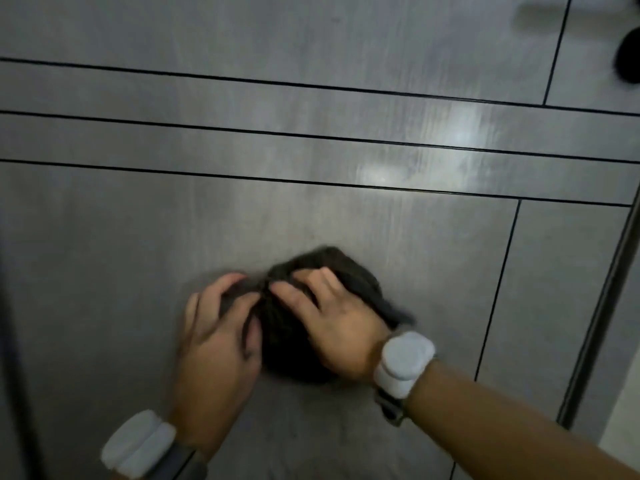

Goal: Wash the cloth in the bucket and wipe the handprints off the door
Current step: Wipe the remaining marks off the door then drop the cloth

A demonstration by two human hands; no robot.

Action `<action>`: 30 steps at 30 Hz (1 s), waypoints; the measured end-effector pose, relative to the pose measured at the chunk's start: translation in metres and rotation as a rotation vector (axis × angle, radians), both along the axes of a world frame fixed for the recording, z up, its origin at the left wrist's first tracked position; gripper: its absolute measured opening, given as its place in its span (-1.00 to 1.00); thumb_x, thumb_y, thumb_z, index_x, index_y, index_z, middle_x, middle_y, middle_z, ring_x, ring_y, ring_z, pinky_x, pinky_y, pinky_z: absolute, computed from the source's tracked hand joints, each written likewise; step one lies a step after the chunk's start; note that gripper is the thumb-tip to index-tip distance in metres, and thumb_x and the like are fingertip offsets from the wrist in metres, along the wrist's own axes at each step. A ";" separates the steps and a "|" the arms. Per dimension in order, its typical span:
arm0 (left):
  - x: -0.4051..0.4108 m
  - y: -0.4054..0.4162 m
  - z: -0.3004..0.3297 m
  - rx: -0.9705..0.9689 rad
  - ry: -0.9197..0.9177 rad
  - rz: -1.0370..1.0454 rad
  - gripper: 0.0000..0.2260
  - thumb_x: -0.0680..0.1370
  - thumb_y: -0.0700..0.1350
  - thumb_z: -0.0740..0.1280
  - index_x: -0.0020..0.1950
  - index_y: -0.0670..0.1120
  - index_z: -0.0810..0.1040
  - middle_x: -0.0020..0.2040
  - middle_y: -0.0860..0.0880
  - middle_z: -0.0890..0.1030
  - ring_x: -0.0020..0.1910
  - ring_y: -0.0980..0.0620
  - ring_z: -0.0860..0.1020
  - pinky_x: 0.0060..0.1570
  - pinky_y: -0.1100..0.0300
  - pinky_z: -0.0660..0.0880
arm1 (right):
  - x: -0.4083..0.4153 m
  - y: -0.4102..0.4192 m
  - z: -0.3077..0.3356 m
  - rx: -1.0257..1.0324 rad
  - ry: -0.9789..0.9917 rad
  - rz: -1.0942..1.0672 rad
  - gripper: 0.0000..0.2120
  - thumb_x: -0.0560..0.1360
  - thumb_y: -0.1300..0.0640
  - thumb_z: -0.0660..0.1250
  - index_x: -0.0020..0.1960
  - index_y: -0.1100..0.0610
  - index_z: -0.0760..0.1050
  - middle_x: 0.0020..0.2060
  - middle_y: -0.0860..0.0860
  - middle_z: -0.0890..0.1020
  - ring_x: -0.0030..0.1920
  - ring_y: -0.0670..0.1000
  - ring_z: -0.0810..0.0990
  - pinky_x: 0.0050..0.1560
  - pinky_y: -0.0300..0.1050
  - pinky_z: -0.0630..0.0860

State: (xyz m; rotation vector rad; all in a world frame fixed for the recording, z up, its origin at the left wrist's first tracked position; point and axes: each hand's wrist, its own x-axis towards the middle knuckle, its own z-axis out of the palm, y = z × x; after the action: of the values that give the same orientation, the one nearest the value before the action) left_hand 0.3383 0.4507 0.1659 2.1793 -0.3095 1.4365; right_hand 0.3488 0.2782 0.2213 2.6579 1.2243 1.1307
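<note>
So, no readable writing or brand on anything. Dark grey bunched cloth (304,327) is pressed against the grey wood-grain door with thin black grooves (311,140), sitting between and under both hands. Left hand (218,344) has fingers curled, clutching the cloth's left edge. Right hand (332,320) lies over the cloth, fingers bent into it. Pale grey band-mounted wrist devices (403,363) on both wrists. Blurred dark round object (628,60) far up-right of the right hand; dark door edge strip (602,306) to its right.
</note>
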 end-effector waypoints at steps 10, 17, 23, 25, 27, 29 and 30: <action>-0.020 -0.023 0.027 -0.244 0.060 -0.324 -0.53 0.41 -0.01 0.45 0.28 0.20 0.41 0.17 0.24 0.38 -0.01 0.21 0.53 0.03 0.24 0.53 | -0.002 0.024 0.037 0.797 -0.035 -0.028 -0.47 0.34 0.10 0.49 0.24 0.21 0.40 0.15 0.12 0.41 0.03 0.10 0.51 0.03 -0.17 0.40; 0.002 0.009 0.078 -0.177 -0.011 -0.019 -0.74 0.42 -0.24 0.40 0.06 0.01 0.65 -0.08 -0.01 0.48 -0.11 -0.03 0.52 0.01 0.18 0.40 | -0.012 -0.020 0.048 0.316 -0.276 -0.205 -0.54 0.42 -0.03 0.32 0.30 0.05 0.45 0.19 0.06 0.48 0.11 0.18 0.41 0.07 0.10 0.43; -0.012 -0.019 0.067 -0.163 -0.034 -0.200 -0.61 0.47 -0.15 0.27 0.28 0.12 0.51 0.15 0.01 0.36 0.02 0.06 0.49 0.15 0.21 0.44 | -0.007 -0.015 0.039 0.302 -0.305 -0.269 -0.51 0.38 0.01 0.36 0.30 -0.02 0.47 0.23 0.09 0.48 0.11 0.22 0.35 0.01 0.07 0.31; -0.017 -0.021 0.056 -0.011 -0.050 -0.176 -0.62 0.50 0.01 0.30 0.32 0.13 0.48 0.29 -0.06 0.31 0.23 0.00 0.43 0.23 0.17 0.41 | -0.007 -0.020 0.040 0.279 -0.325 -0.282 -0.51 0.38 -0.02 0.32 0.31 -0.06 0.46 0.24 0.08 0.47 0.15 0.21 0.33 0.05 0.09 0.29; -0.014 -0.020 0.053 0.111 -0.063 -0.128 -0.60 0.50 0.10 0.32 0.34 0.12 0.46 0.37 -0.14 0.28 0.34 -0.12 0.36 0.28 0.02 0.41 | -0.007 -0.026 0.046 0.270 -0.369 -0.331 -0.52 0.38 -0.06 0.29 0.31 -0.11 0.46 0.23 0.08 0.45 0.18 0.23 0.30 0.07 0.10 0.25; -0.004 -0.020 0.059 0.123 -0.094 -0.099 -0.64 0.53 0.08 0.33 0.32 0.09 0.47 0.38 -0.14 0.29 0.34 -0.13 0.35 0.26 -0.04 0.42 | -0.003 -0.025 0.051 0.314 -0.392 -0.347 -0.55 0.39 -0.05 0.27 0.28 -0.11 0.47 0.20 0.09 0.46 0.15 0.23 0.30 0.04 0.08 0.23; 0.000 -0.020 0.061 0.111 -0.118 -0.092 -0.67 0.54 0.05 0.33 0.29 0.07 0.48 0.38 -0.13 0.31 0.33 -0.12 0.36 0.26 -0.02 0.42 | 0.000 -0.021 0.050 0.340 -0.393 -0.328 -0.54 0.38 -0.02 0.26 0.28 -0.09 0.48 0.18 0.10 0.46 0.13 0.23 0.32 0.02 0.07 0.23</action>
State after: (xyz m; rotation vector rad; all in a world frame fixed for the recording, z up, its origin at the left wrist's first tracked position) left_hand 0.3385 0.4310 0.2273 2.1403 -0.5362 1.5315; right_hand 0.3487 0.2572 0.2717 2.5271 0.5507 1.8047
